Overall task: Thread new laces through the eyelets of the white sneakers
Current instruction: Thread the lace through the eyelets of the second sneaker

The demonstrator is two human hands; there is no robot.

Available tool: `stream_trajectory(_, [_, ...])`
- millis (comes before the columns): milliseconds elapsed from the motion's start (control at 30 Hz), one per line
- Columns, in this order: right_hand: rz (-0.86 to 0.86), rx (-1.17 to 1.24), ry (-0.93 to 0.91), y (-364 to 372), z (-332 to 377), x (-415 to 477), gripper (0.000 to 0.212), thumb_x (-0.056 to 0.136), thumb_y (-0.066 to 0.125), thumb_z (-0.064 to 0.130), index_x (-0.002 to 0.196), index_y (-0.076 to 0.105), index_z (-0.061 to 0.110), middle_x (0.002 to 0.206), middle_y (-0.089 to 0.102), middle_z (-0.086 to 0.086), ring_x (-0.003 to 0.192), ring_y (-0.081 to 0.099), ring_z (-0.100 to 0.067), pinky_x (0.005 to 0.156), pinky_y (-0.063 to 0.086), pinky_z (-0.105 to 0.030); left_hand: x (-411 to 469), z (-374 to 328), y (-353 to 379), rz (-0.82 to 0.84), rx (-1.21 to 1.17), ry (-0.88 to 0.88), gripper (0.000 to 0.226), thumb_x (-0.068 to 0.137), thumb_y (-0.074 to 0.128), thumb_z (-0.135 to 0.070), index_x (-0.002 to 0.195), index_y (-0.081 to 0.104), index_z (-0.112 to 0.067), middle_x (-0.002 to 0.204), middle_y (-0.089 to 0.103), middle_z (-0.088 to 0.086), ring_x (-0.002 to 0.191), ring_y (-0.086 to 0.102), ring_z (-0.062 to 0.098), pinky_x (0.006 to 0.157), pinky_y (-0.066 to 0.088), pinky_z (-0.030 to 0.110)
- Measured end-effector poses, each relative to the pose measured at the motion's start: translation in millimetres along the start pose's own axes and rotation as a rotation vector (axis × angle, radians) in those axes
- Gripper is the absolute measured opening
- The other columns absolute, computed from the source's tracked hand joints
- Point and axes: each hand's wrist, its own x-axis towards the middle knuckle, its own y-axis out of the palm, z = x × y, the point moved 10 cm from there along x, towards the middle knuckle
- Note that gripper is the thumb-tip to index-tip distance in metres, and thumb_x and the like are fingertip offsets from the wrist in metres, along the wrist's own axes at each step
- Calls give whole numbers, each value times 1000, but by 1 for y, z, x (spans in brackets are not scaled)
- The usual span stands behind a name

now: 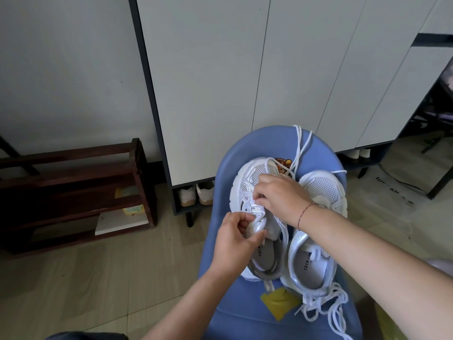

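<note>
Laces point(297, 143) are trailing over the blue chair point(220, 241) bearing both sneakers. Left hand point(235, 239) is gripping the left sneaker point(247, 182); right hand point(282, 195) is pinching one lace at its eyelets, forearm crossing over the right sneaker point(323, 185).

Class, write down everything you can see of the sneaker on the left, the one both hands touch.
The left sneaker is white, with a mesh toe, silvery strips and a lettered grey insole. It sits on the blue seat, toe pointing away, beside its twin. The left hand pinches its upper; the right hand pinches a white lace at the eyelets.
</note>
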Motion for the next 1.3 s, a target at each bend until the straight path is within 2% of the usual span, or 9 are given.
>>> stream_trajectory(167, [5, -155, -53, 6, 9, 1, 18, 95, 47, 15, 108, 59, 14, 114, 50, -2, 113, 46, -22, 95, 29, -30, 0, -1, -1, -2, 0, 2, 29, 77, 79, -18, 89, 55, -29, 99, 56, -3, 76, 51, -7, 67, 42, 8])
stream_trajectory(367, [-55, -242, -25, -1, -2, -1, 23, 91, 44, 5, 111, 52, 14, 115, 47, -5, 109, 49, -25, 93, 31, -32, -1, -3, 0, 2, 2, 7, 30, 77, 79, -17, 89, 54, -28, 98, 55, -2, 74, 50, -9, 67, 42, 7])
stream_trajectory(500, [-290, 58, 302, -34, -70, -6, 14, 94, 46, 12, 93, 59, 11, 103, 54, -11, 96, 54, -32, 84, 37, -36, -2, -1, -1, 7, -17, 0, 29, 77, 80, -18, 91, 56, -27, 99, 55, -1, 73, 49, -8, 66, 43, 8])
stream_trajectory(600, [-459, 327, 612, -52, -130, -32, 17, 95, 44, 13, 93, 60, 7, 108, 56, -17, 100, 53, -31, 82, 36, -32, -2, 0, -2, 3, -17, -1, 29, 77, 80, -18, 90, 55, -27, 98, 54, -2, 73, 49, -9, 67, 43, 7])
stream_trajectory(667, [-444, 335, 567, -55, -129, -34, 12, 93, 51, 17, 92, 62, 12, 103, 57, -10, 94, 55, -25, 82, 38, -31, -2, 0, -1, 0, -9, -2, 29, 77, 79, -18, 91, 55, -26, 98, 53, -2, 74, 48, -10, 67, 43, 7])
stream_trajectory(767, [-358, 357, 280, -51, -70, -24, 4, 86, 64, 22, 84, 65, 18, 82, 47, 9, 73, 49, -10, 73, 38, -27, -1, 2, 1, -3, -6, -7, 29, 77, 79, -18, 93, 56, -24, 98, 54, -2, 74, 49, -8, 66, 42, 7])
stream_trajectory(900, [-135, 156, 89, -12, -11, -14, 20, 85, 66, 32, 99, 68, 19, 99, 52, 2, 96, 50, -18, 80, 34, -27, 0, 1, 1, -17, -1, -6, 29, 76, 79, -18, 94, 57, -21, 98, 55, -2, 74, 50, -7, 66, 42, 7])
stream_trajectory(1167, [-122, 111, 130, 2, -13, -8, 15, 92, 57, 27, 96, 65, 15, 108, 55, 1, 103, 51, -20, 73, 22, -21, 0, 2, 0, -15, 7, 3, 30, 77, 79, -18, 90, 54, -28, 99, 56, -2, 75, 51, -8, 67, 42, 8])
stream_trajectory(1300, [-330, 327, 294, -22, -52, -12, 12, 91, 57, 19, 89, 65, 10, 100, 53, -3, 91, 56, -22, 82, 40, -31, -1, 1, 0, -8, -9, 10, 31, 77, 79, -18, 88, 53, -30, 99, 55, -2, 75, 50, -8, 67, 42, 7])
